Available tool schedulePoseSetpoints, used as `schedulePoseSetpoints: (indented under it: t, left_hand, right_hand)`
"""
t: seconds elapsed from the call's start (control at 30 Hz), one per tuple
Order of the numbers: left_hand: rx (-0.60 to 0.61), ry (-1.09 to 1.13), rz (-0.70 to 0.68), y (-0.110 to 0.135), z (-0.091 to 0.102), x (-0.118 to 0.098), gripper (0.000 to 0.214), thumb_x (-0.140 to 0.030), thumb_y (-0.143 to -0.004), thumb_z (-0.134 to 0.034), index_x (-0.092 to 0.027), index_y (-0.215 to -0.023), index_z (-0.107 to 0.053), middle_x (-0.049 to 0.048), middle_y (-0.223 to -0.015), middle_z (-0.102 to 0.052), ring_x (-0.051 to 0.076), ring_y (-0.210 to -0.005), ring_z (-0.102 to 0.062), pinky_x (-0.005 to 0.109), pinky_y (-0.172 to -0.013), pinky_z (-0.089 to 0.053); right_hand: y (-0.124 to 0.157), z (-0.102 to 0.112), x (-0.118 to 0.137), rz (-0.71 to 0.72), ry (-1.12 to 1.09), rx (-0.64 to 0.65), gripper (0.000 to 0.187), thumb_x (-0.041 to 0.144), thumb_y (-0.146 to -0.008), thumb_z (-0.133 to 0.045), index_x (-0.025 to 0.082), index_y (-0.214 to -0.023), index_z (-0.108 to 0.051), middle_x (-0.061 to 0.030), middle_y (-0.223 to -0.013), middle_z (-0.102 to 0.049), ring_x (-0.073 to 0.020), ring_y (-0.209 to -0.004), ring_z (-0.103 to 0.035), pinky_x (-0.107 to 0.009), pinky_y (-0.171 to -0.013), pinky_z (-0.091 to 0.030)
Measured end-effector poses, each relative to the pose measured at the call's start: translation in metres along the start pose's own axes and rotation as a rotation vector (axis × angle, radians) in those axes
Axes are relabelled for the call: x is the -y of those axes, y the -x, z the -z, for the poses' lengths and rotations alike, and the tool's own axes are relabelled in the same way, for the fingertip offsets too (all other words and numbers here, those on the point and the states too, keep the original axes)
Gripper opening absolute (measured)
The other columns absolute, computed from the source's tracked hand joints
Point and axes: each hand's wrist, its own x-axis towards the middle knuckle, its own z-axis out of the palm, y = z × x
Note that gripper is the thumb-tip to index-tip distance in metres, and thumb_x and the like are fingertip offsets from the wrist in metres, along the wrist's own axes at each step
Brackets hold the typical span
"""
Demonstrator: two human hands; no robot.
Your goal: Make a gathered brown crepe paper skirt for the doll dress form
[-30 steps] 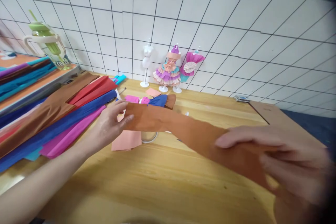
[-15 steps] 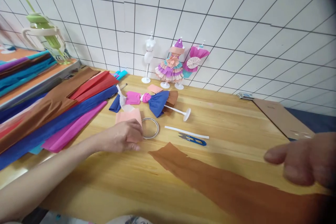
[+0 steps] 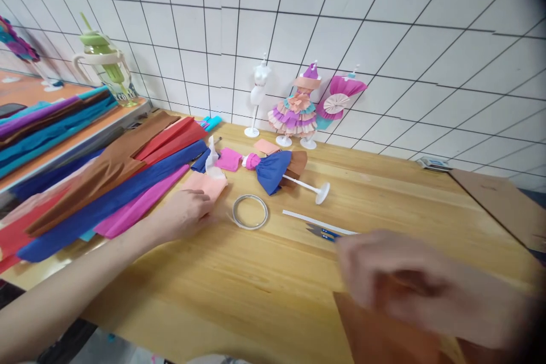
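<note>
My left hand (image 3: 185, 213) is at the front edge of a peach piece of crepe paper (image 3: 213, 183), left of a roll of narrow tape (image 3: 250, 211). Its fingers bend downward and their tips are not clear. My right hand (image 3: 401, 273), smeared by motion, curls over the end of a brown crepe paper strip (image 3: 388, 333), with brown showing inside the curl. Behind it lie blue-handled thread snips (image 3: 322, 232), partly covered, and a thin white strip (image 3: 315, 222). A doll stand in a blue skirt (image 3: 271, 170) lies on its side behind the tape.
Folded crepe paper (image 3: 128, 153) in several colours covers the left side. A bare white mannequin (image 3: 258, 91) and two dressed ones (image 3: 296, 108) stand along the tiled wall. A green-lidded bottle (image 3: 102, 65) is at the back left; a brown board (image 3: 499, 199) lies at the right.
My right hand has swung in from the right edge, and the brown strip's near end has shifted right, toward me. My left hand has drawn left from the tape. The view has turned slightly left.
</note>
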Motion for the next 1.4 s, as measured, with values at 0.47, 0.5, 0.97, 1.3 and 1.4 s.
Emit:
schedulePoseSetpoints:
  t: [0.47, 0.5, 0.97, 1.3, 1.4]
  left_hand:
    - [-0.022, 0.262, -0.044, -0.043, -0.008, 0.015, 0.031, -0.011, -0.089, -0.039, -0.018, -0.096, -0.068, 0.0091, -0.097, -0.061, 0.020, -0.089, -0.056, 0.032, -0.081, -0.042]
    - [-0.012, 0.298, -0.049, -0.045, -0.008, 0.015, 0.031, -0.011, -0.088, -0.039, -0.018, -0.097, -0.068, 0.0092, -0.098, -0.062, 0.020, -0.091, -0.056, 0.032, -0.083, -0.042]
    - [0.313, 1.326, -0.037, -0.047, 0.007, -0.025, 0.036, -0.043, -0.083, -0.061, -0.016, -0.107, -0.067, 0.0121, -0.108, -0.065, 0.016, -0.080, -0.063, 0.031, -0.077, -0.052]
    - [0.026, 1.287, 0.174, -0.048, 0.007, -0.042, 0.032, -0.036, -0.072, -0.073, -0.017, -0.097, -0.068, 0.0071, -0.098, -0.067, 0.016, -0.080, -0.062, 0.030, -0.073, -0.052]
    - [-0.176, 1.151, 0.369, -0.045, 0.008, -0.044, 0.030, -0.040, -0.075, -0.066, -0.015, -0.093, -0.064, 0.0025, -0.074, -0.063, 0.012, -0.062, -0.056, 0.026, -0.058, -0.048]
  right_hand:
    - [-0.092, -0.046, -0.046, -0.177, 0.186, -0.038, 0.022, 0.001, -0.061, -0.043, 0.020, -0.065, -0.053, -0.0070, -0.108, -0.068, -0.0220, -0.096, -0.063, -0.037, -0.087, -0.046]
    - [-0.088, -0.043, -0.047, -0.168, 0.151, -0.034, 0.023, 0.002, -0.059, -0.043, 0.020, -0.065, -0.055, -0.0063, -0.105, -0.068, -0.0216, -0.095, -0.063, -0.036, -0.086, -0.046]
    - [-0.052, -0.030, -0.086, -0.096, -0.771, -0.044, 0.004, 0.019, -0.051, -0.056, 0.017, -0.054, -0.055, -0.0093, -0.086, -0.071, -0.0195, -0.067, -0.060, -0.032, -0.064, -0.046]
    - [-0.052, -0.024, -0.083, -0.122, -0.772, -0.078, 0.005, 0.019, -0.052, -0.056, 0.017, -0.056, -0.056, -0.0089, -0.087, -0.070, -0.0199, -0.068, -0.060, -0.034, -0.066, -0.047]
    - [-0.051, -0.021, -0.078, -0.133, -0.731, -0.102, 0.011, 0.017, -0.056, -0.055, 0.016, -0.064, -0.061, -0.0090, -0.091, -0.070, -0.0215, -0.077, -0.062, -0.036, -0.074, -0.047]
